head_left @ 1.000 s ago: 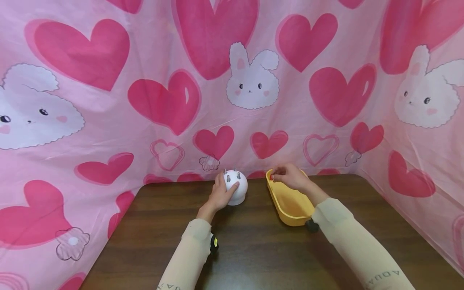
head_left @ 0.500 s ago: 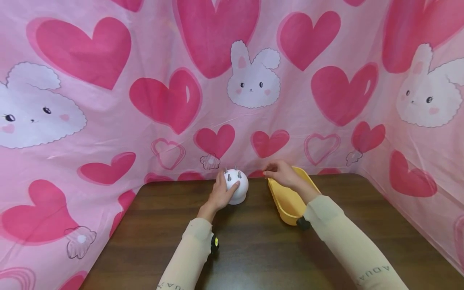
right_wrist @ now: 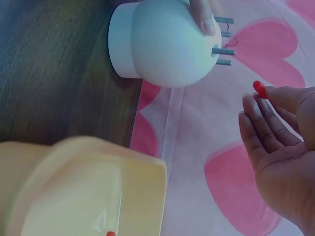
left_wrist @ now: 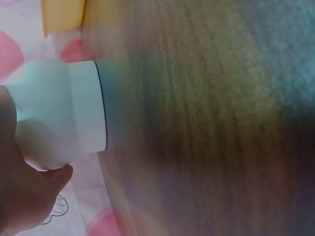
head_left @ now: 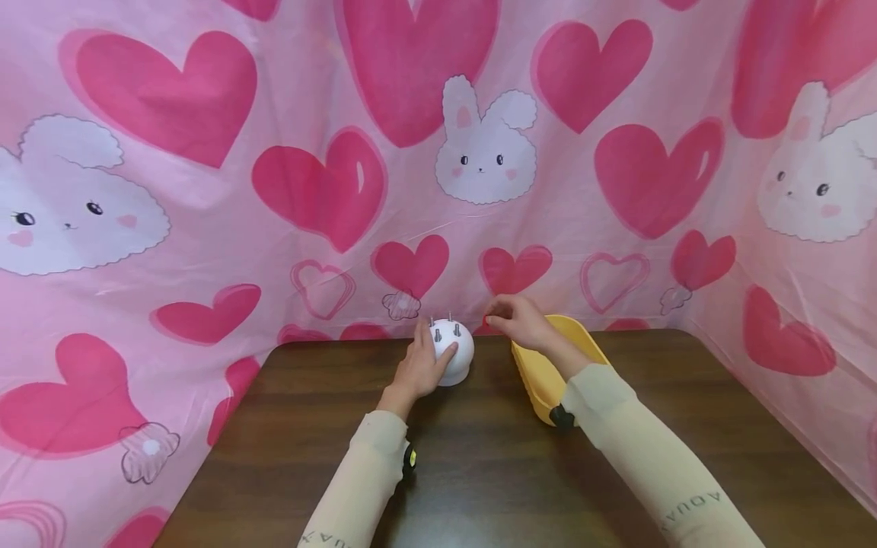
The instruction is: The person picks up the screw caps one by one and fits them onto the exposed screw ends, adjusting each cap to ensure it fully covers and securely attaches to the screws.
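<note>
A white ball-shaped body [head_left: 457,354] on a short round base stands on the table, several metal posts [right_wrist: 224,51] sticking up from its top. My left hand [head_left: 415,371] grips its left side, the thumb across the front and the fingers behind. Between thumb and forefinger, my right hand [right_wrist: 283,142] pinches a small red cylindrical piece [right_wrist: 259,89]. That hand is raised to the right of the ball, with the red piece apart from the posts. In the right wrist view, the hand's other fingers are extended.
The yellow bin [head_left: 541,380] stands right of the ball, partly under my right forearm. Another small red piece [right_wrist: 111,233] lies inside it. Behind the wooden table [head_left: 473,472] hangs a pink cloth [head_left: 404,190] with hearts and rabbits.
My right hand has lifted the red piece out of the yellow bin and carried it left towards the ball. The left hand keeps its hold on the ball.
</note>
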`<state>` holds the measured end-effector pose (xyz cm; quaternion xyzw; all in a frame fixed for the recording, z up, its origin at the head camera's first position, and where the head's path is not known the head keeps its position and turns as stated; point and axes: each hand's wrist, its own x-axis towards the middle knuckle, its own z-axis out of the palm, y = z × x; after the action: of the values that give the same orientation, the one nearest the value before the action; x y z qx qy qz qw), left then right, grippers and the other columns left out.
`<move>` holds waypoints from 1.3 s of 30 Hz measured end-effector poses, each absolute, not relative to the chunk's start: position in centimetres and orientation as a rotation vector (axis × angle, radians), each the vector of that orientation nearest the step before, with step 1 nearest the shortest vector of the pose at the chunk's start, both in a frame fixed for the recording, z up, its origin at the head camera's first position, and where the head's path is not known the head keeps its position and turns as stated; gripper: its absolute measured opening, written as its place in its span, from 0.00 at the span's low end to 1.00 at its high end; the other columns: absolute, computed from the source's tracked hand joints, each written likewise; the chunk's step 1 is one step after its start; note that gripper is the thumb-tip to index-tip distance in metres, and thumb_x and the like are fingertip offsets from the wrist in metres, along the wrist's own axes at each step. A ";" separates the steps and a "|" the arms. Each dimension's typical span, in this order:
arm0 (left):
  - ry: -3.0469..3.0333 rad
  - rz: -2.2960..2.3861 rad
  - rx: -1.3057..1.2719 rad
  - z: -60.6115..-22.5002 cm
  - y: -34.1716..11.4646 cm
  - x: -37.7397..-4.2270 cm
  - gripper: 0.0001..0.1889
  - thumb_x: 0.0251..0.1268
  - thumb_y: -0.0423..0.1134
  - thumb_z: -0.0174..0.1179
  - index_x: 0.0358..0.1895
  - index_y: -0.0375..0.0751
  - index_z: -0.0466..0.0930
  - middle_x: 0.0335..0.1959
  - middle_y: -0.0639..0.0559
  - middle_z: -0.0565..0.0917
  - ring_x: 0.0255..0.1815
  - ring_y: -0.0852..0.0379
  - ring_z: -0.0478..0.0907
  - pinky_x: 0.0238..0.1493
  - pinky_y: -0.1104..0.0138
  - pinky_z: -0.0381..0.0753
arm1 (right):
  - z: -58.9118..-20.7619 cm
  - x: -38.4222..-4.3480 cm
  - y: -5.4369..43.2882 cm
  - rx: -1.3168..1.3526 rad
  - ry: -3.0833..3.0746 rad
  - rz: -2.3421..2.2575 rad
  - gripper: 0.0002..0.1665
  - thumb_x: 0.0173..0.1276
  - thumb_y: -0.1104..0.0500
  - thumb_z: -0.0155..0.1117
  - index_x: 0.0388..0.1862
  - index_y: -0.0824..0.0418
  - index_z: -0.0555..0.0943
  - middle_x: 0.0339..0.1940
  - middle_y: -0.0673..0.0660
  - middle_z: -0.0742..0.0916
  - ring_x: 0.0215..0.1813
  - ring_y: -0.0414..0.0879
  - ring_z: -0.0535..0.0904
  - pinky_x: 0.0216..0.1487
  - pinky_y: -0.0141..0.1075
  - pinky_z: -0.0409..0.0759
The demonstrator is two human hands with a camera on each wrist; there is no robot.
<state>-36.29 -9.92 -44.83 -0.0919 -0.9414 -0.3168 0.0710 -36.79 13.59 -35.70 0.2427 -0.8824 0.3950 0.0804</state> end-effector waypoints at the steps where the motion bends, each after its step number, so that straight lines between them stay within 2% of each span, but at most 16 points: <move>1: -2.835 -0.952 -0.278 -44.8 -9.9 -36.2 0.51 0.73 0.67 0.49 0.84 0.39 0.36 0.84 0.41 0.44 0.76 0.35 0.61 0.68 0.38 0.69 | -35.6 -36.8 13.4 0.729 -2.629 1.187 0.07 0.72 0.63 0.67 0.46 0.64 0.85 0.42 0.57 0.89 0.44 0.52 0.83 0.48 0.44 0.86; 8: -2.861 -0.935 -0.272 -44.6 -9.8 -36.3 0.52 0.73 0.68 0.48 0.84 0.40 0.33 0.85 0.42 0.41 0.77 0.37 0.60 0.70 0.39 0.68 | -35.5 -37.2 11.8 0.704 -2.581 1.179 0.07 0.71 0.61 0.69 0.46 0.59 0.86 0.41 0.55 0.88 0.43 0.51 0.83 0.45 0.41 0.87; 23: -2.853 -0.940 -0.279 -44.8 -9.8 -36.0 0.52 0.73 0.67 0.49 0.83 0.38 0.34 0.85 0.43 0.40 0.77 0.36 0.60 0.68 0.39 0.69 | -35.4 -38.3 8.9 0.727 -2.502 1.181 0.09 0.71 0.63 0.68 0.49 0.64 0.85 0.43 0.57 0.89 0.45 0.52 0.84 0.53 0.45 0.86; 28: -2.851 -0.926 -0.288 -44.9 -9.6 -36.0 0.52 0.74 0.67 0.49 0.83 0.37 0.35 0.85 0.42 0.41 0.76 0.37 0.62 0.68 0.39 0.70 | -35.7 -38.9 8.2 0.764 -2.448 1.148 0.07 0.70 0.65 0.69 0.45 0.64 0.86 0.41 0.59 0.89 0.43 0.53 0.85 0.51 0.46 0.86; 33: -2.845 -0.910 -0.294 -44.9 -9.8 -36.1 0.51 0.74 0.66 0.49 0.83 0.36 0.35 0.84 0.41 0.42 0.76 0.37 0.62 0.68 0.40 0.71 | -35.9 -39.4 7.3 0.789 -2.451 1.103 0.08 0.70 0.65 0.68 0.46 0.66 0.85 0.41 0.60 0.89 0.43 0.54 0.84 0.52 0.47 0.85; 39: -2.844 -0.925 -0.296 -44.9 -10.0 -36.1 0.51 0.74 0.65 0.50 0.83 0.36 0.34 0.85 0.41 0.41 0.77 0.37 0.61 0.68 0.41 0.71 | -36.3 -40.0 6.2 0.784 -2.481 1.005 0.06 0.71 0.64 0.67 0.45 0.63 0.86 0.41 0.58 0.89 0.44 0.52 0.84 0.51 0.45 0.85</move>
<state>-36.06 -9.99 -44.87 -0.0983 -0.9441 -0.3072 0.0680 -40.04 6.21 -36.26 0.2768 -0.8757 0.3547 0.1753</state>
